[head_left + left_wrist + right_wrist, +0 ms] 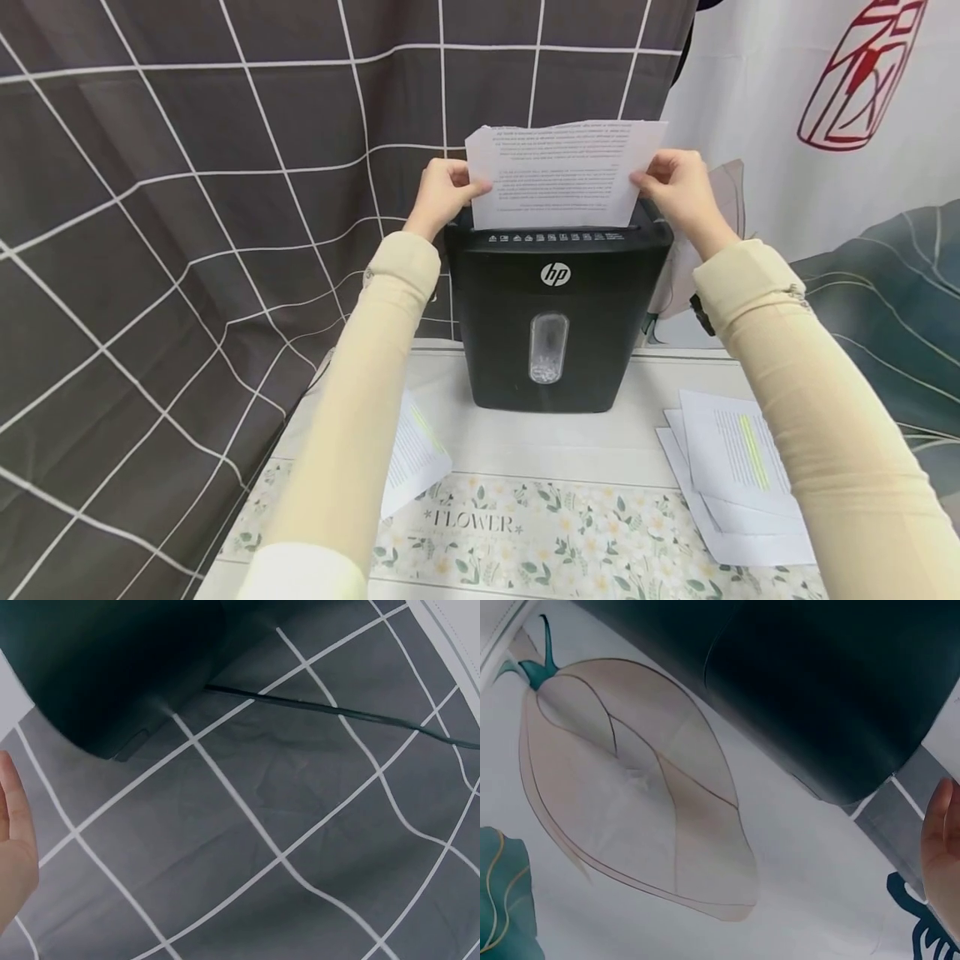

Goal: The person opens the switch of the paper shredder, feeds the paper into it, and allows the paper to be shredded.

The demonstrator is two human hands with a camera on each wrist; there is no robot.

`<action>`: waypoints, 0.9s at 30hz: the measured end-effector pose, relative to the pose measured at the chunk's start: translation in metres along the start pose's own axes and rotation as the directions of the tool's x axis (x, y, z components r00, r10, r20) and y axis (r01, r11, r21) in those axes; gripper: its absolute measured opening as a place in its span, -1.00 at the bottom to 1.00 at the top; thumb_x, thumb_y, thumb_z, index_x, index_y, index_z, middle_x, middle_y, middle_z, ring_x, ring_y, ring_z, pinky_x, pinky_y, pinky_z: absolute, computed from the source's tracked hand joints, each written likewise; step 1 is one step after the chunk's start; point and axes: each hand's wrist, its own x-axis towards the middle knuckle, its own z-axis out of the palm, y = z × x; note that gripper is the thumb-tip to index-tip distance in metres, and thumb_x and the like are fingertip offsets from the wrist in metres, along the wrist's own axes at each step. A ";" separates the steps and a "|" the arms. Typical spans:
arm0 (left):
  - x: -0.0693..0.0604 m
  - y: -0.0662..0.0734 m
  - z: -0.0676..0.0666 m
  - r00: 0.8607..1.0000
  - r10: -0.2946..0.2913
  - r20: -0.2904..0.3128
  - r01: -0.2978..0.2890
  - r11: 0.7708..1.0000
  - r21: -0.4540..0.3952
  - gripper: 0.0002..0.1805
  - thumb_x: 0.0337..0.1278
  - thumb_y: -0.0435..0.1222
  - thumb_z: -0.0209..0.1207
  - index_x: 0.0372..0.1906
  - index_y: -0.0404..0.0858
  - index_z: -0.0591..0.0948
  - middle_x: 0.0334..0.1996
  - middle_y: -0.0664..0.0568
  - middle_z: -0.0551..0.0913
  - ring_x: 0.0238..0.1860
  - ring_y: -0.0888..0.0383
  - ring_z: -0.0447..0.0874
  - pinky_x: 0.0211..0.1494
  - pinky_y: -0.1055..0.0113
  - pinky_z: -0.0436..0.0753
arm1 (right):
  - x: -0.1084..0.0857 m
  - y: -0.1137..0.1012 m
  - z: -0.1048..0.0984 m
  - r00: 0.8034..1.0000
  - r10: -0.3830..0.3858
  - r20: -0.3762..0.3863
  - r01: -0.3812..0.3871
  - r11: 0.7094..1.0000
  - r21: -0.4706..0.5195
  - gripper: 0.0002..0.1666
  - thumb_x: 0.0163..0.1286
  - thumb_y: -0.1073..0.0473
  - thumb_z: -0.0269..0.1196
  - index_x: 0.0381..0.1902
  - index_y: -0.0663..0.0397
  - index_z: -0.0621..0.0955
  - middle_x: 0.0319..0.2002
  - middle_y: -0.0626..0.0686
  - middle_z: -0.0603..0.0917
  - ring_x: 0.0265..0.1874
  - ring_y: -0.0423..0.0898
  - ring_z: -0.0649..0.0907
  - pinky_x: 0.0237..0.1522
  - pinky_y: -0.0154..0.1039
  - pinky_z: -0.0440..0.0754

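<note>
A printed sheet of paper (558, 179) stands upright in the top slot of a black HP paper shredder (517, 333). My left hand (444, 193) pinches the sheet's left edge between thumb and fingers. At the opposite edge, my right hand (684, 190) pinches the paper the same way. Both hands are just above the shredder's top. White shreds show low in its clear window (549, 350). The left wrist view catches part of the left hand (15, 844) beside the dark shredder body, and the right wrist view part of the right hand (941, 859).
Several printed sheets (720, 467) with yellow highlighting lie at the right of the table. Another highlighted sheet (412, 454) is partly behind the left sleeve. A dark gridded curtain (225, 200) hangs behind and left. A black cord (337, 712) runs from the shredder.
</note>
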 end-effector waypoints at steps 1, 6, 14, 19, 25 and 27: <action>0.000 -0.001 0.001 1.000 -0.006 -0.002 0.006 1.000 -0.003 -0.79 0.08 -0.36 0.27 -0.19 -0.40 0.70 -0.24 -0.23 0.73 -0.43 0.30 0.57 -0.38 0.54 0.50 | 0.000 0.001 0.001 1.000 0.004 0.000 -0.004 1.000 0.001 -0.75 0.29 0.39 0.18 -0.14 0.52 0.57 -0.42 -0.33 0.66 -0.52 -0.55 0.56 -0.40 -0.69 0.51; 0.000 -0.004 0.006 0.999 -0.029 -0.014 0.029 1.000 -0.003 -0.77 0.09 -0.36 0.27 -0.16 -0.40 0.69 -0.22 -0.22 0.73 -0.34 0.18 0.63 -0.38 0.54 0.50 | 0.000 0.004 0.004 1.000 0.030 -0.003 -0.030 0.998 -0.050 -0.75 0.30 0.36 0.18 -0.14 0.50 0.58 -0.36 -0.12 0.72 -0.54 -0.54 0.53 -0.42 -0.69 0.48; -0.004 -0.014 0.016 0.999 -0.049 -0.012 0.050 0.997 0.059 -0.76 0.08 -0.32 0.29 -0.18 -0.39 0.70 -0.26 -0.23 0.73 -0.47 0.27 0.56 -0.42 0.57 0.48 | -0.006 0.013 0.011 0.999 0.050 0.009 -0.049 0.994 -0.094 -0.72 0.32 0.31 0.18 -0.15 0.51 0.57 -0.09 0.43 0.62 -0.58 -0.52 0.49 -0.47 -0.70 0.43; -0.006 -0.017 0.019 0.999 -0.050 -0.021 0.051 0.996 0.068 -0.77 0.07 -0.33 0.29 -0.20 -0.40 0.70 -0.28 -0.24 0.73 -0.38 0.16 0.61 -0.41 0.56 0.40 | -0.009 0.018 0.015 0.999 0.048 -0.004 -0.048 0.996 -0.079 -0.75 0.32 0.33 0.17 -0.20 0.52 0.58 -0.12 0.44 0.63 -0.58 -0.54 0.48 -0.46 -0.72 0.43; -0.008 -0.018 0.022 0.999 -0.052 -0.006 0.052 0.995 0.086 -0.77 0.08 -0.33 0.29 -0.19 -0.40 0.70 -0.26 -0.23 0.73 -0.27 0.06 0.63 -0.36 0.53 0.37 | -0.010 0.023 0.016 0.998 0.052 0.018 -0.051 0.996 -0.075 -0.74 0.31 0.34 0.18 -0.19 0.55 0.57 -0.13 0.47 0.62 -0.59 -0.55 0.48 -0.47 -0.72 0.43; -0.008 -0.018 0.022 0.998 -0.056 -0.002 0.056 0.994 0.096 -0.77 0.07 -0.32 0.29 -0.19 -0.39 0.70 -0.27 -0.22 0.74 -0.26 0.05 0.64 -0.35 0.52 0.38 | -0.010 0.025 0.015 0.998 0.057 0.028 -0.055 0.996 -0.073 -0.73 0.30 0.35 0.19 -0.17 0.55 0.57 -0.19 0.41 0.66 -0.58 -0.56 0.48 -0.47 -0.72 0.44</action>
